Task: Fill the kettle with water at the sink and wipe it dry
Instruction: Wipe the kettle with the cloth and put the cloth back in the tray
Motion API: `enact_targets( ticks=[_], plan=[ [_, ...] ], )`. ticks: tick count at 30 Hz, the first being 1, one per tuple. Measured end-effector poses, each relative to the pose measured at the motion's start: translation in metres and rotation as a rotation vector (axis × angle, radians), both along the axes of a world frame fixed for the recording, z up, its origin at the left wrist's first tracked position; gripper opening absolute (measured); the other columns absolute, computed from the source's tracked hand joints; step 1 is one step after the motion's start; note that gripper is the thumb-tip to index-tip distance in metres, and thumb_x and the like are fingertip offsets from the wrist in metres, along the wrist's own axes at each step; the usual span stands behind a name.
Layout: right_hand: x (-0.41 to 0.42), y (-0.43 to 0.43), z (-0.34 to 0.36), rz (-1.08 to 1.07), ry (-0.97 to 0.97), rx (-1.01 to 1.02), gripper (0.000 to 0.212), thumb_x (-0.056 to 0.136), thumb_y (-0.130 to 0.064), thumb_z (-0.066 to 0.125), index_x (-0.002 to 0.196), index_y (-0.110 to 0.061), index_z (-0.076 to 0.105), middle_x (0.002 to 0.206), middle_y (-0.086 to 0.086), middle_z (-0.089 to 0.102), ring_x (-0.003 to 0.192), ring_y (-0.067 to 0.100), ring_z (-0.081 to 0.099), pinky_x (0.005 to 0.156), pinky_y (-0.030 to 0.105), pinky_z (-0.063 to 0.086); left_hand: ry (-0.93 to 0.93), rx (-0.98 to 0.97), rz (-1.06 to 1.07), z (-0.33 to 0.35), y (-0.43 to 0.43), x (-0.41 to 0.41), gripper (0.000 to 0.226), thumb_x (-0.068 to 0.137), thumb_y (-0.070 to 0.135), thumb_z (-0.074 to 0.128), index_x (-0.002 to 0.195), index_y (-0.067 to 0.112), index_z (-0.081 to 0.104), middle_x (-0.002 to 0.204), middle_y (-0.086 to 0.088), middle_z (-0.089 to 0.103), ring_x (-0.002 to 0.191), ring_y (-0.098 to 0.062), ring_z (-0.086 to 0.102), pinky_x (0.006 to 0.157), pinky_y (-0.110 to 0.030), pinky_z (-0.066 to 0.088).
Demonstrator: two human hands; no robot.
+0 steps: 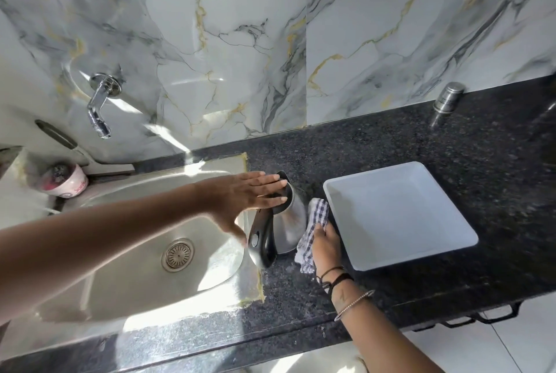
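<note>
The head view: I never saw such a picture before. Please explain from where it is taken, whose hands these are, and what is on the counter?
There is no machine here. A camera worn on a person's head looks down at their two bare hands. The left hand lies flat on the lid of a shiny steel kettle with a black handle, which stands on the dark speckled stone counter beside the steel sink. The right hand presses a blue-and-white checked cloth against the kettle's side. Next to it sits a white square tray. A chrome tap is on the marble wall.
</note>
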State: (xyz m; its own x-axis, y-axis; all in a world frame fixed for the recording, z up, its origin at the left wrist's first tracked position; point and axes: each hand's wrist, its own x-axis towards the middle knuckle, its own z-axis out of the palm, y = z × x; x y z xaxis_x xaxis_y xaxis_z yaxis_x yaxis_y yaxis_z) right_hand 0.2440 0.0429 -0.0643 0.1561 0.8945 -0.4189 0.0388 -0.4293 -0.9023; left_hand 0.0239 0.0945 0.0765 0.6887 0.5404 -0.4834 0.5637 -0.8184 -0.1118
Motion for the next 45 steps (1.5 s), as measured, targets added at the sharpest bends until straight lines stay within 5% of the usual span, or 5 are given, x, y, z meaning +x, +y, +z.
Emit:
enact_targets(
  ticks=[13,24,28,31,45],
  plan=[
    [0.058,0.016,0.042,-0.190,0.320,0.076,0.022,0.105,-0.013,0.045,0.108,-0.016,0.066,0.121,0.015,0.068,0.117,0.032,0.063,0.107,0.049,0.047,0.000,0.114,-0.404,-0.009,0.026,0.051,0.053,0.090,0.044,0.064,0.137,0.019,0.054,0.152,-0.015,0.046,0.144,-0.032,0.036,0.123,-0.043,0.012],
    [0.068,0.008,0.049,-0.172,0.185,0.245,0.025,0.104,-0.013,0.045,0.101,-0.025,0.066,0.100,0.000,0.068,0.092,0.014,0.061,0.086,0.030,0.049,-0.166,0.313,0.524,-0.013,0.050,0.106,0.053,0.087,0.067,0.055,0.081,0.015,0.062,0.059,0.004,0.042,0.069,-0.024,0.057,0.058,-0.030,0.040],
    [0.044,-0.009,0.037,-0.108,0.053,0.259,0.030,0.105,-0.013,0.043,0.128,-0.012,0.062,0.115,0.002,0.067,0.105,0.019,0.059,0.086,0.026,0.043,-0.324,0.214,0.663,-0.018,0.046,0.090,0.053,0.096,0.061,0.041,0.104,0.014,0.065,0.108,-0.012,0.069,0.111,-0.032,0.063,0.082,-0.041,0.048],
    [0.016,-0.017,0.030,-0.122,0.009,0.266,0.044,0.105,-0.011,0.042,0.149,-0.012,0.045,0.142,0.001,0.053,0.131,0.017,0.048,0.108,0.026,0.035,-0.428,0.048,0.603,-0.016,0.028,0.055,0.056,0.104,0.047,0.030,0.152,0.018,0.038,0.164,-0.007,0.022,0.152,-0.023,0.019,0.122,-0.047,0.014],
    [-0.049,0.011,-0.021,-0.049,0.071,0.001,0.051,0.108,-0.012,0.032,0.158,-0.014,0.026,0.162,0.012,0.033,0.143,0.031,0.039,0.115,0.034,0.030,-0.302,-0.192,0.502,-0.001,-0.008,0.001,0.064,0.104,0.050,0.014,0.158,0.017,0.005,0.166,-0.002,-0.007,0.152,-0.015,-0.012,0.122,-0.038,-0.009]
  ],
)
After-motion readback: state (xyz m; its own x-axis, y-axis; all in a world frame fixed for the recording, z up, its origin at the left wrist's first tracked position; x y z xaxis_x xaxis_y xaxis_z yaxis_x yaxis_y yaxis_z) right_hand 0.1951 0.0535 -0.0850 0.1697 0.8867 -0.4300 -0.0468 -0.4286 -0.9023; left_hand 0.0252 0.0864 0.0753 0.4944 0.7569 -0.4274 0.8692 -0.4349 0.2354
